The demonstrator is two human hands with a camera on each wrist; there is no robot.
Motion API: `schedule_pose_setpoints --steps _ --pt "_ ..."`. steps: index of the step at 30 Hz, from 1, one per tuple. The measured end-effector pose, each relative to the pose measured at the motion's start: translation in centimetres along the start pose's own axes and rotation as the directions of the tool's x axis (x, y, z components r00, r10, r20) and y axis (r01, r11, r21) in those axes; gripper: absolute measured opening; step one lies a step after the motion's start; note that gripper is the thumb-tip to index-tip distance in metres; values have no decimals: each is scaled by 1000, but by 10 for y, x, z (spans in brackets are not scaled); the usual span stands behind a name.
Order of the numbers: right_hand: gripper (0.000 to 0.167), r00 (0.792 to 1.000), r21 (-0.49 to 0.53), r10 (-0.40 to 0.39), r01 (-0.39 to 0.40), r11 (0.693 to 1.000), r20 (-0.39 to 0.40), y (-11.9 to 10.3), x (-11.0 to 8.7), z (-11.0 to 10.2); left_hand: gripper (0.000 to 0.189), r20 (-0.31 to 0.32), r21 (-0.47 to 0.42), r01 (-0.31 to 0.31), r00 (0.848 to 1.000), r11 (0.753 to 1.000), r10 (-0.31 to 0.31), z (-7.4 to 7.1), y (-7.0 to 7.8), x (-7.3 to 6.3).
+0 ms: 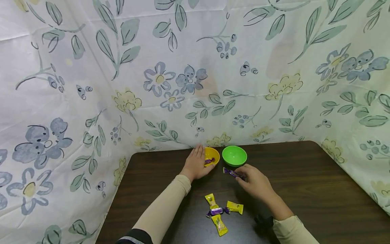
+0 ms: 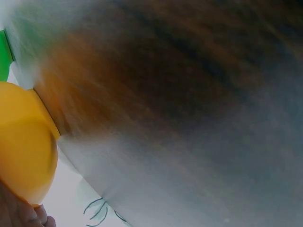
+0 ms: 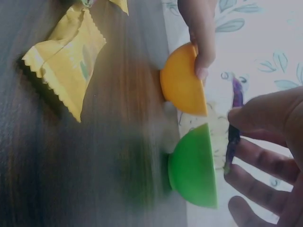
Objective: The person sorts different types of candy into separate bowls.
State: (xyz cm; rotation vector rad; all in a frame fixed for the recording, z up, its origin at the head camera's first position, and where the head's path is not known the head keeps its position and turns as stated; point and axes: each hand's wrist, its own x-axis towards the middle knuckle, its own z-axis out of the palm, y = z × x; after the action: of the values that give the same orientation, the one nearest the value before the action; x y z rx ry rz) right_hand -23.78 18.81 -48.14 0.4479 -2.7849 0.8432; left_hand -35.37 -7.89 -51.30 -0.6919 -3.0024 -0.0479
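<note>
Left hand (image 1: 196,165) rested at the left side of the yellow bowl (image 1: 216,154), fingers together and nearly straight, thumb at the near rim; one purple candy (image 1: 209,160) lay inside. Nearer the person, a second purple candy (image 1: 217,211) lay amid three yellow packets (image 1: 219,225). Further right, the held candy (image 1: 230,172) hung just before the green bowl (image 1: 234,156), long axis mostly left-right, free end pointing left toward the yellow bowl. Right hand (image 1: 257,183), the nearer, pinched its right end between thumb and fingers; lower fingers fanned apart.
</note>
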Motion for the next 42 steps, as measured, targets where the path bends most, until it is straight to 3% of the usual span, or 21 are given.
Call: schedule_pose_setpoints --steps 9,19,26,42 --pt "16 997 26 5 -3 1000 -78 1 14 12 97 2 0 -7 1000 1000 7 0 1 -3" --pt "16 997 27 -19 21 999 -77 -5 35 17 98 6 25 -4 1000 1000 4 5 0 1" --pt "19 995 -15 -25 23 1000 -102 -6 52 21 99 33 41 2 999 999 -3 5 -1 4" --pt "15 989 -167 -106 88 982 -106 -12 77 33 95 -11 30 -9 1000 1000 9 -2 2 -2"
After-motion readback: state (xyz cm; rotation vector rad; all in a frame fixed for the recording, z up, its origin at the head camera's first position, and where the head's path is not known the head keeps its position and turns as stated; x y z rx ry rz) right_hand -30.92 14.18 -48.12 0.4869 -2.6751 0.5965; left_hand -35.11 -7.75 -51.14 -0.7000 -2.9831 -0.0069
